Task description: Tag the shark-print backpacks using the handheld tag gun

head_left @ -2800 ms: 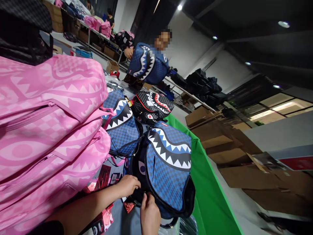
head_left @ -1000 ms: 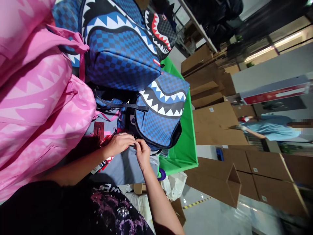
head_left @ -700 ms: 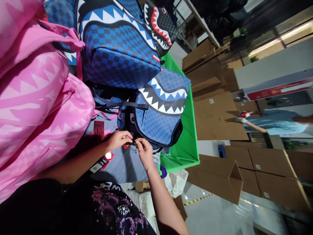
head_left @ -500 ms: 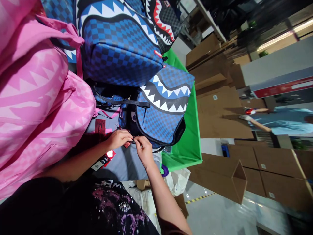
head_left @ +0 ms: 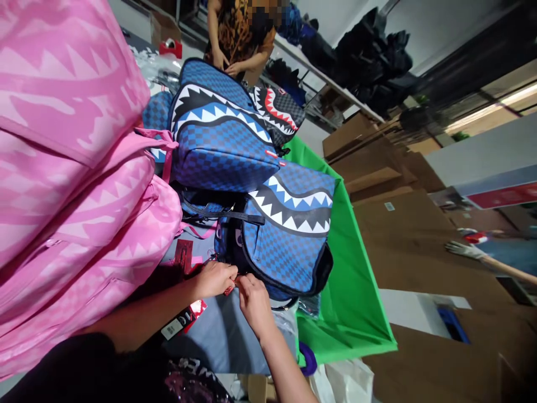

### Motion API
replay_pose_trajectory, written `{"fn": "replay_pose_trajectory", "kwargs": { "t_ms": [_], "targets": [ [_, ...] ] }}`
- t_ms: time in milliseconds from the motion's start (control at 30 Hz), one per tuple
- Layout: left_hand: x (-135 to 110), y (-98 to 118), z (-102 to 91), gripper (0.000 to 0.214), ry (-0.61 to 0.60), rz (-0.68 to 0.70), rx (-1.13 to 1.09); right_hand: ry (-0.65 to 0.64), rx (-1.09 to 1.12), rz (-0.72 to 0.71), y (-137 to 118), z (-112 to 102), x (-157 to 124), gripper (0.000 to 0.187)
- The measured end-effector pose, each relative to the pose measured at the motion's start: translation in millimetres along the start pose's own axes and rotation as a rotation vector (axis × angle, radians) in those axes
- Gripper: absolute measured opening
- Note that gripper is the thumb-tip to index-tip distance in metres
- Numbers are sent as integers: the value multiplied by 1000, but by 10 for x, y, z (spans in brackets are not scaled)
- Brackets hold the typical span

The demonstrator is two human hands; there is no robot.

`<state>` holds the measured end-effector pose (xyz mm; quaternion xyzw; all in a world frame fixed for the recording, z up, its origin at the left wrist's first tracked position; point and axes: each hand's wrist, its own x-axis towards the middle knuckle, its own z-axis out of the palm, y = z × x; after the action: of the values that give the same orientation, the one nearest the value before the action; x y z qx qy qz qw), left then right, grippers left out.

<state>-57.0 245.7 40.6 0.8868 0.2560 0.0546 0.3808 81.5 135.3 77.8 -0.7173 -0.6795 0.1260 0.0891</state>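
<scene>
A blue and black checkered backpack (head_left: 289,246) with a shark-mouth print lies on its side, its compartment gaping toward me. My left hand (head_left: 216,279) and my right hand (head_left: 253,296) meet at its near edge, fingertips pinched almost together. What they pinch is too small and covered to make out. Something small and red shows just beneath the left fingers. Beside my left forearm lie red hang tags (head_left: 183,254) and a black and white label (head_left: 172,328) on the grey tabletop (head_left: 222,336).
Pink shark-print backpacks (head_left: 84,184) pile up at left. Another blue checkered backpack (head_left: 226,162) sits behind. A green fabric bin (head_left: 356,291) stands at right, near large cardboard boxes (head_left: 398,246). A co-worker (head_left: 239,33) stands across the table; another person's gloved hand (head_left: 464,249) is far right.
The view has swung, so things sit lower and the co-worker across the table has come into sight. Both my hands stay pinched at the backpack's edge.
</scene>
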Motion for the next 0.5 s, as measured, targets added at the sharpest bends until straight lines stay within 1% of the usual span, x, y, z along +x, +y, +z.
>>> {"fn": "replay_pose_trajectory", "kwargs": {
  "t_ms": [100, 267, 400, 500],
  "targets": [
    [10, 47, -51, 6, -59, -24, 67, -32, -28, 7, -41, -22, 13, 21],
    [9, 130, -36, 15, -83, -21, 108, -40, -38, 59, -46, -2, 17, 16],
    [-29, 198, 13, 17, -17, -61, 134, -7, 44, 107, 2, 7, 46, 19],
    [-68, 176, 77, 20, 1, -57, 93, 23, 156, 137, 26, -7, 66, 19]
  ]
}}
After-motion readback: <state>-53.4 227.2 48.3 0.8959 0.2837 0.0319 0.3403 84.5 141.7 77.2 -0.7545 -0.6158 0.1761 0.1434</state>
